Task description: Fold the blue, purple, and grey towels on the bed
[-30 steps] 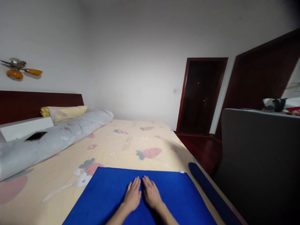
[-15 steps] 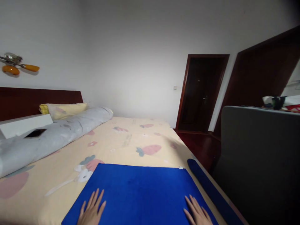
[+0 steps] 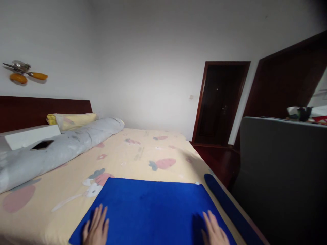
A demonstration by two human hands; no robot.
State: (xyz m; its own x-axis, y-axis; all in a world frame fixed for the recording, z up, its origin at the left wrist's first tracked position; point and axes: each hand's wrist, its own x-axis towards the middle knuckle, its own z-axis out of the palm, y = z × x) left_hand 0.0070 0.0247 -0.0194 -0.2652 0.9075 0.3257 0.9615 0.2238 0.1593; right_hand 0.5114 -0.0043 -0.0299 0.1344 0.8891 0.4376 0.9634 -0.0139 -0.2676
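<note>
Blue, flat rectangular cloth (image 3: 153,207) lies before me on the cream, pink-patterned bedsheet (image 3: 140,158). My left hand (image 3: 96,228) and right hand (image 3: 215,229) are outstretched near its side edges, pinching nothing; light, even outward strokes should best avoid creases.

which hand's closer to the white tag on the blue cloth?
Right. The right hand is just short of the white tag, near the blue cloth's right edge; the left hand is across by its left edge.
</note>
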